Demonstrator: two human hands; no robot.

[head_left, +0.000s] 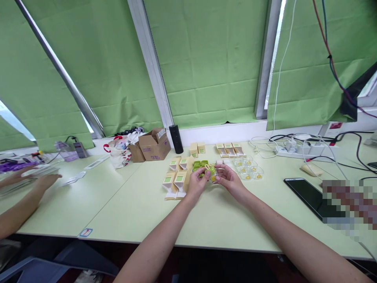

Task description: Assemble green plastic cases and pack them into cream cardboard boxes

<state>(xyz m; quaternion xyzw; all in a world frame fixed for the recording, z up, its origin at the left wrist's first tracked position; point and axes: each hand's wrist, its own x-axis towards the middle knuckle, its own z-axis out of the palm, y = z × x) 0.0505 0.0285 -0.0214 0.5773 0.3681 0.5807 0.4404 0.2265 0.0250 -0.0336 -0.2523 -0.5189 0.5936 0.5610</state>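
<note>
Both my hands meet over the table around a small green-and-yellow piece (212,171) with a pale loop and what looks like a clear shell. My left hand (196,182) pinches it from the left, and the fingers of my right hand (231,181) close on its right side. Just behind my left hand lie several green pieces (200,162). To the right, clear domed shells with yellow centres (248,168) are grouped together. Open cream boxes with green labels (176,179) stand to the left of my left hand.
More open cream boxes (230,149) and closed ones (197,149) stand farther back. A black cylinder (176,139) and a cardboard box (154,146) are by the wall. On the right are a power strip (306,150), cables and a phone (312,198). Another person's hands (44,182) work at far left.
</note>
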